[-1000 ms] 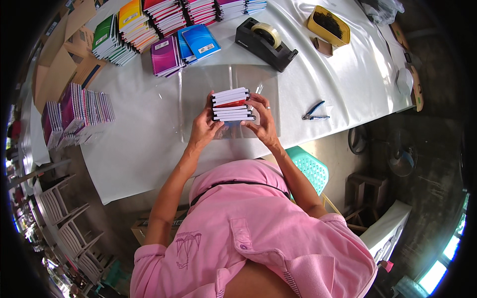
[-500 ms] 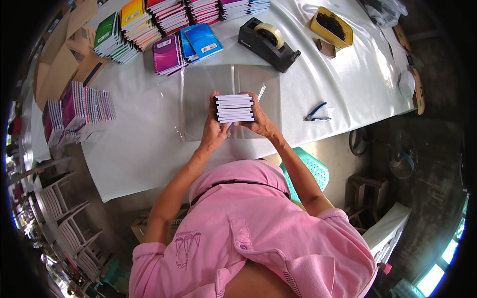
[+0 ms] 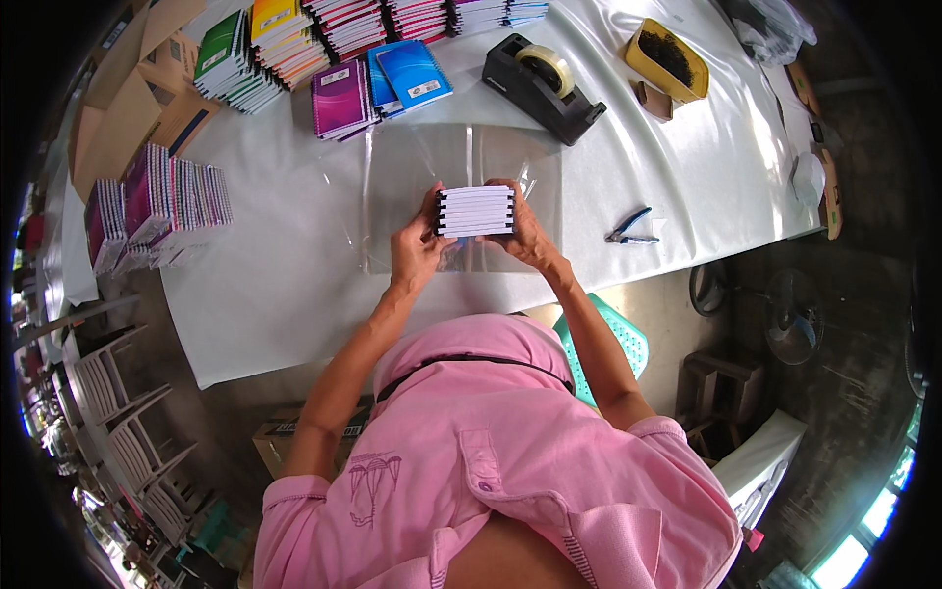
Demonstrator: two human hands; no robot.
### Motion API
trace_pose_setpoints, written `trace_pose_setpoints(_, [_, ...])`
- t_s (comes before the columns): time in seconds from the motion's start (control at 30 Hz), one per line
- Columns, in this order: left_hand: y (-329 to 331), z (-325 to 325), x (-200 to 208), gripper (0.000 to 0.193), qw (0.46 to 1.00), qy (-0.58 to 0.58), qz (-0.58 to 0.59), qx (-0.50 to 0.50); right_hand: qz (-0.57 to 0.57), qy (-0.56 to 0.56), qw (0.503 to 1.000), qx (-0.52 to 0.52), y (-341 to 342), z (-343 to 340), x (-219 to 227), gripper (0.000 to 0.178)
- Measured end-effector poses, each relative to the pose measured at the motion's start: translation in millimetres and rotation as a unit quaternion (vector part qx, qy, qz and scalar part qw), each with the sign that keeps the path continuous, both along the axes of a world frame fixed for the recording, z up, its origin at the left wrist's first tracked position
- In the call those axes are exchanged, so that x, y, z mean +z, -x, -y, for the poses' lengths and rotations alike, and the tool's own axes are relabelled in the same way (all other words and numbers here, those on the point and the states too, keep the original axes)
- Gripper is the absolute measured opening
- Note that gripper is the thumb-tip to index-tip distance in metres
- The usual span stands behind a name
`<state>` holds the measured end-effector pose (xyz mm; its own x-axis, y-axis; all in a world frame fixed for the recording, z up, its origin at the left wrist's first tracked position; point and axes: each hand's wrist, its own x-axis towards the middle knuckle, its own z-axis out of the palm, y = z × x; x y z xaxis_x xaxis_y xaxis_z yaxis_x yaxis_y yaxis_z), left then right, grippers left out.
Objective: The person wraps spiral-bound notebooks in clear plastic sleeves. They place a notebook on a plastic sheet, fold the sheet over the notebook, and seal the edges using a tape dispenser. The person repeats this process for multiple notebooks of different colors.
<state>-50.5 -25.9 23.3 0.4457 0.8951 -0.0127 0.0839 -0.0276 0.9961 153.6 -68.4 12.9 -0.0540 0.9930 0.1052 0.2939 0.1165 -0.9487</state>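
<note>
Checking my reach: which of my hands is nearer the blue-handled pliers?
Right. Your right hand is left of the pliers; your left hand is farther left, across the notebook stack.

Pink shirt, purple chest embroidery

Left grip and right grip face each other, fingers seemingly curled; forearms extend forward.

- Table: whitish, glossy cover, wrinkled on right.
- Back left: multicoloured notebook stacks; purple notebooks and blue notebooks just in front.
- Left: purple notebook bundles.
- Front middle: clear plastic sheet, flat.
- Behind it: black tape dispenser.
- Right: yellow tub, small brown block beside it; blue-handled pliers nearer front edge.
</note>
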Motion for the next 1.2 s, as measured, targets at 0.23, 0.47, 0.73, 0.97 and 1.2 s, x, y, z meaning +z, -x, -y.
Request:
trace_pose_setpoints(0.23, [-6.3, 12.2, -6.2, 0.066, 0.999, -0.028, 0.002, 0.042, 0.029, -0.041, 0.999, 0.007, -0.7, -4.9, -10.1, 0.077])
trace_pose_setpoints(0.47, [-6.8, 5.1, -10.1, 0.062, 0.999, -0.027, -0.019, 0.024, -0.009, 0.02, 1.0, 0.008, -5.8, -6.1, -7.8, 0.08])
trace_pose_setpoints(0.73, [3.6, -28.2, -50.6, 0.062, 0.938, -0.218, -0.271, -0.011, -0.251, 0.142, 0.953, -0.096, -17.1, -10.7, 6.4, 0.07])
trace_pose_setpoints(0.97, [12.5, -14.6, -46.1, 0.061, 0.781, -0.444, -0.384, -0.214, -0.251, 0.212, 0.926, -0.187, -61.7, -8.2, 28.5, 0.076])
trace_pose_setpoints(1.2, [18.8, -5.6, -38.5, 0.063, 0.788, -0.425, -0.382, -0.227, -0.224, 0.293, 0.917, -0.148, -23.8, -36.8, 26.0, 0.074])
